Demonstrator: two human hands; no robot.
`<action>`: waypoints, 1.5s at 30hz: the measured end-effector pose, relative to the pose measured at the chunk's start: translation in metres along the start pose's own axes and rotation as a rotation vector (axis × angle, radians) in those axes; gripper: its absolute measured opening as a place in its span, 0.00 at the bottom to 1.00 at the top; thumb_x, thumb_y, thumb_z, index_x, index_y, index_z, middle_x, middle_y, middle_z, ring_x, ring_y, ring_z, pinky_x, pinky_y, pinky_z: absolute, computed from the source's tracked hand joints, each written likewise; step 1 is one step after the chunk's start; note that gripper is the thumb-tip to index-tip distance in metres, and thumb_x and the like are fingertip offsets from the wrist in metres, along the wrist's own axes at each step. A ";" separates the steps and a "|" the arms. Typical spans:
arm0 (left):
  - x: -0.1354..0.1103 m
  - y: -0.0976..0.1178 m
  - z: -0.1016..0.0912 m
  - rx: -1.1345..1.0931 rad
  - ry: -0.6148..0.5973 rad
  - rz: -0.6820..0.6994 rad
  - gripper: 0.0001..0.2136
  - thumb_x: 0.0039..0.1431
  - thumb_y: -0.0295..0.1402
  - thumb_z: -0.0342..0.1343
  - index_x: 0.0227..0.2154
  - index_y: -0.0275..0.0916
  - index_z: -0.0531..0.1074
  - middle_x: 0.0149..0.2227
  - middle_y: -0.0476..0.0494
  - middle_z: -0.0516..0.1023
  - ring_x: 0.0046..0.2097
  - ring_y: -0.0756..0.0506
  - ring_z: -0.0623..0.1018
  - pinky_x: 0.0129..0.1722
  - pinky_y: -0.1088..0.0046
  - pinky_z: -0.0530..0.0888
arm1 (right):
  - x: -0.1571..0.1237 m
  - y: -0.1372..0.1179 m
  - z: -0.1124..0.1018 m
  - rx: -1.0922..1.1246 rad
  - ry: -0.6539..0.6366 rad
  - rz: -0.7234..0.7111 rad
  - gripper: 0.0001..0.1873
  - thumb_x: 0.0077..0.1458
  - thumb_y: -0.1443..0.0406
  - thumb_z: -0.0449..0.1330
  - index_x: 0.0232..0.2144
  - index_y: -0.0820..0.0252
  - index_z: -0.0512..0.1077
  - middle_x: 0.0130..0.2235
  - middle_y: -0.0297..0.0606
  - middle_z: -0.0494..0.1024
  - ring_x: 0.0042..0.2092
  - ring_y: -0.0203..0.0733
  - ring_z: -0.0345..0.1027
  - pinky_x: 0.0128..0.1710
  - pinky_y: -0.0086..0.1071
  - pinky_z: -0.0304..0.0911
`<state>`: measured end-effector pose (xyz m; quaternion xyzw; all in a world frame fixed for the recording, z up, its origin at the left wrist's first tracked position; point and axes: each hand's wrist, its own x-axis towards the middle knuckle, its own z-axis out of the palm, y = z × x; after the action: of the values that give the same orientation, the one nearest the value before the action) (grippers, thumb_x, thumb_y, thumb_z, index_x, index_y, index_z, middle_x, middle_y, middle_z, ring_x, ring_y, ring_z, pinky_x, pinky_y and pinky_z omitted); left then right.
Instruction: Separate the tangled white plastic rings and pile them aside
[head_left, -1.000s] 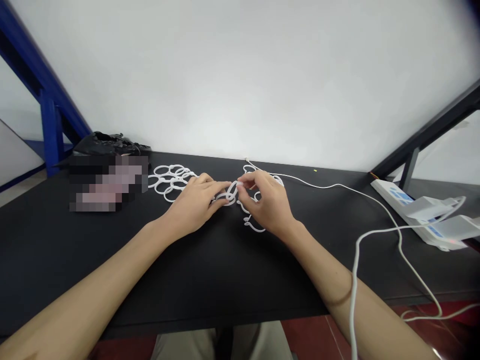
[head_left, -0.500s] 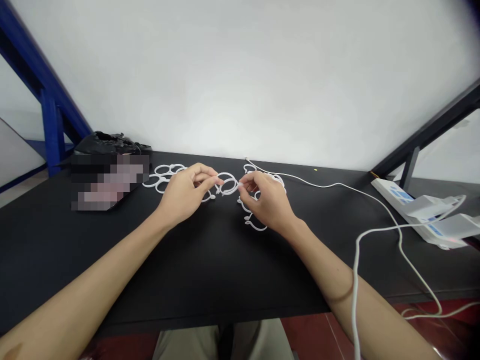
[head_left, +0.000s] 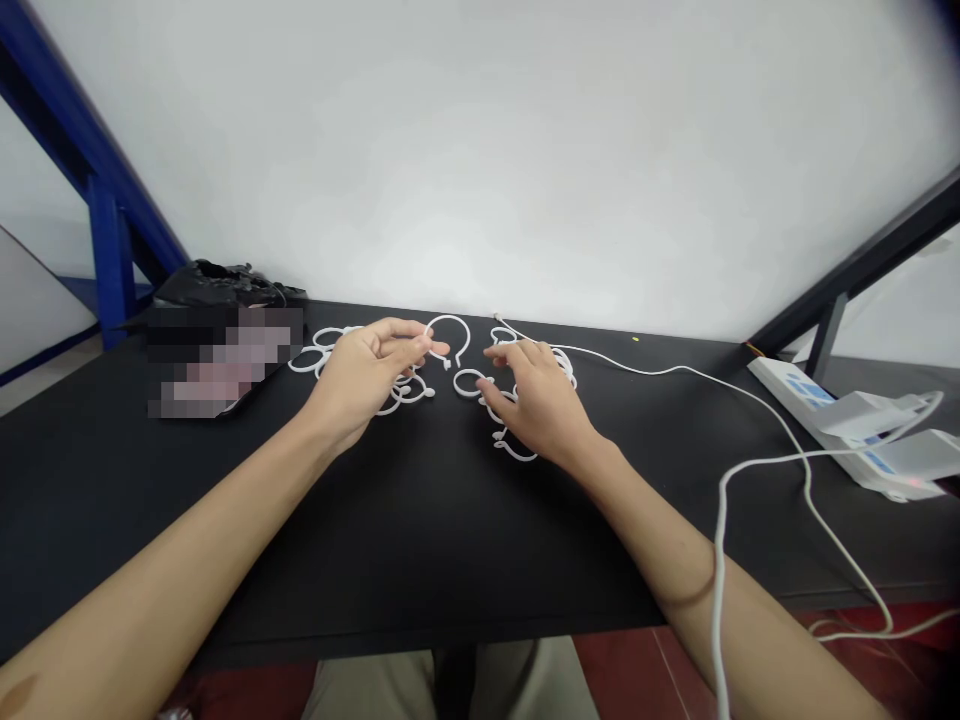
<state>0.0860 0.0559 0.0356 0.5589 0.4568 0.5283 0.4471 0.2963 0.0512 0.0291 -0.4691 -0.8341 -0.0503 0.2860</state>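
Note:
My left hand point(head_left: 367, 375) pinches an open white plastic ring point(head_left: 450, 330) between thumb and forefinger and holds it a little above the black table point(head_left: 420, 530). Under and left of that hand lies a chain of linked white rings point(head_left: 330, 348). My right hand point(head_left: 536, 400) rests with fingers spread on a loose heap of white rings point(head_left: 517, 445), its fingertips touching one ring point(head_left: 469, 383) that lies flat on the table. Both forearms reach in from the near edge.
A white cable point(head_left: 720, 480) runs from the back of the table across my right forearm and off the front edge. A white and blue power strip with plugs point(head_left: 862, 425) sits at the right. A black bag point(head_left: 225, 285) and a blurred-out object point(head_left: 217, 360) lie at the back left.
The ring held between both hands has come apart: my left hand lifted one open ring up and left, and my right hand let go and dropped flat onto the heap.

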 end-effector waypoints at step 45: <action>-0.010 -0.008 0.009 0.878 -0.173 0.532 0.15 0.59 0.47 0.56 0.40 0.41 0.72 0.37 0.46 0.76 0.44 0.42 0.71 0.40 0.66 0.72 | 0.000 -0.007 0.005 0.437 0.055 0.027 0.08 0.63 0.68 0.55 0.42 0.56 0.73 0.39 0.33 0.80 0.40 0.37 0.73 0.41 0.31 0.66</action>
<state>0.0945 0.0473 0.0260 0.8321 0.4388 0.3344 0.0569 0.2887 0.0494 0.0267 -0.4056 -0.8106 0.1228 0.4040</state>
